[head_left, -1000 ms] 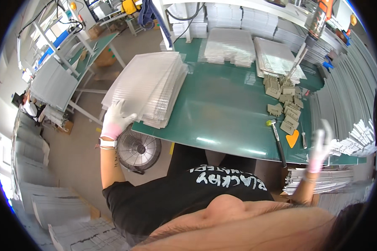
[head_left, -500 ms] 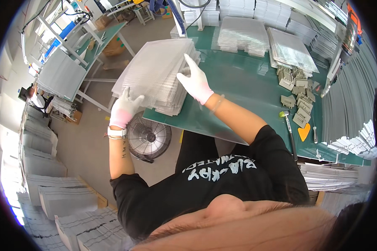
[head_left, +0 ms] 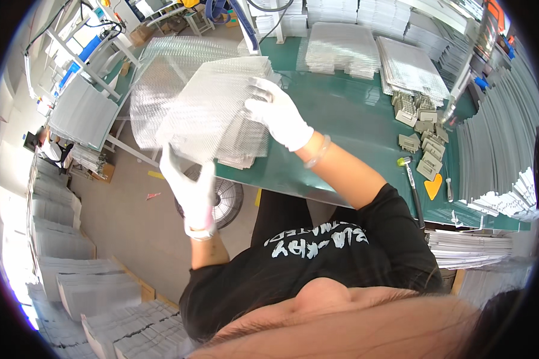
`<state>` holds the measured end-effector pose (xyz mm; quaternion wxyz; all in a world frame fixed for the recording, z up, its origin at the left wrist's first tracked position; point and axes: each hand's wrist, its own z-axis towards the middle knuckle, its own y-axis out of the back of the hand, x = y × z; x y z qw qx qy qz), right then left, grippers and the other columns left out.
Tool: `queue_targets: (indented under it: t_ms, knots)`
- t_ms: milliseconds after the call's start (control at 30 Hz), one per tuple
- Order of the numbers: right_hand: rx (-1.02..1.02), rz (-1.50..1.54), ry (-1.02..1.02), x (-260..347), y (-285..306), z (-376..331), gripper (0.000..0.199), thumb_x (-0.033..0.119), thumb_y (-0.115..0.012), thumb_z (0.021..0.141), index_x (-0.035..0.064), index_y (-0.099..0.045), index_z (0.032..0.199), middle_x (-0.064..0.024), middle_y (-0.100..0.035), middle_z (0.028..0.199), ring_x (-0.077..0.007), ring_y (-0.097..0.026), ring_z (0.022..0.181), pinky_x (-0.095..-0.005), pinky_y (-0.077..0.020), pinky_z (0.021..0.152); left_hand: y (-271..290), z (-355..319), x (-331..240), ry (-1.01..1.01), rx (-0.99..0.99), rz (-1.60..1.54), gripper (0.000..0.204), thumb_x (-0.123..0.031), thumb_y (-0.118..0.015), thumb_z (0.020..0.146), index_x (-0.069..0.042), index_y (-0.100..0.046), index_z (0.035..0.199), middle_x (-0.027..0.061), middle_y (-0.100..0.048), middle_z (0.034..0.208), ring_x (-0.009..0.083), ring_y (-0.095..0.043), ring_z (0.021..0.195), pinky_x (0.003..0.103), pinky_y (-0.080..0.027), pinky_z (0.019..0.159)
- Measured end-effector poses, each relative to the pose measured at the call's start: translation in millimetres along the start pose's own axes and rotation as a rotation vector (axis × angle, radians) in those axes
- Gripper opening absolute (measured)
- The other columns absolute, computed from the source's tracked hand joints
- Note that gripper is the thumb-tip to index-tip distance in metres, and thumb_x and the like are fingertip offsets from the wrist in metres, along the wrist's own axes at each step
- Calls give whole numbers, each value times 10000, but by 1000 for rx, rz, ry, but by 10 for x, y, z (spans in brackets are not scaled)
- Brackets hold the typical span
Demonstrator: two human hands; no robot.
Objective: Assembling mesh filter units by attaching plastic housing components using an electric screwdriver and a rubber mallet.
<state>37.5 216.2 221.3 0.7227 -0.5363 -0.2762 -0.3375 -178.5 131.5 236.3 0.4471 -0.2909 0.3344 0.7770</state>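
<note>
A thin see-through mesh sheet [head_left: 153, 107] hangs tilted over the left end of the table, its left part out past a stack of similar sheets [head_left: 236, 163]. My right hand [head_left: 278, 116], in a white glove, has its fingers curled at the sheet's right side and grips it there. Close to the sheet's near edge is my gloved left hand [head_left: 188, 185], thumb and fingers spread in a V. Motion smears that hand somewhat, and whether it touches the sheet is unclear.
The green table [head_left: 329, 119] bears more mesh stacks [head_left: 344, 51], grey-beige clips [head_left: 428, 164], a hammer [head_left: 412, 185], a screwdriver [head_left: 449, 190] and an orange heart-shaped piece [head_left: 433, 187]. A floor fan [head_left: 229, 200] stands below my left hand. Stacked panels [head_left: 96, 281] line the left.
A mesh sheet has come up off the stack and shifted left. My left hand has moved nearer to me and slightly right; my right hand has lowered slightly and curled its fingers.
</note>
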Motion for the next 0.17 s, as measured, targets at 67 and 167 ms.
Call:
queue_targets:
  t_ms: [67, 167]
  knots:
    - [-30, -85, 61, 44, 38, -107, 597, 15, -676, 870, 5, -437, 1417, -107, -548, 1262, -139, -595, 1022, -276, -521, 883, -140, -408, 220, -57, 35, -98, 964, -76, -710, 709, 40, -189, 1511, 246, -255, 1520, 368, -264, 1437, 470, -241, 1183]
    - [10, -241, 146, 156, 177, -157, 656, 12, -676, 871, 11, -383, 1457, -121, -510, 1312, -159, -618, 1021, -271, -529, 877, -231, -761, 308, -304, 131, -25, 1038, -291, -742, 790, 21, -96, 1540, 246, -143, 1578, 375, -208, 1473, 564, -196, 1180]
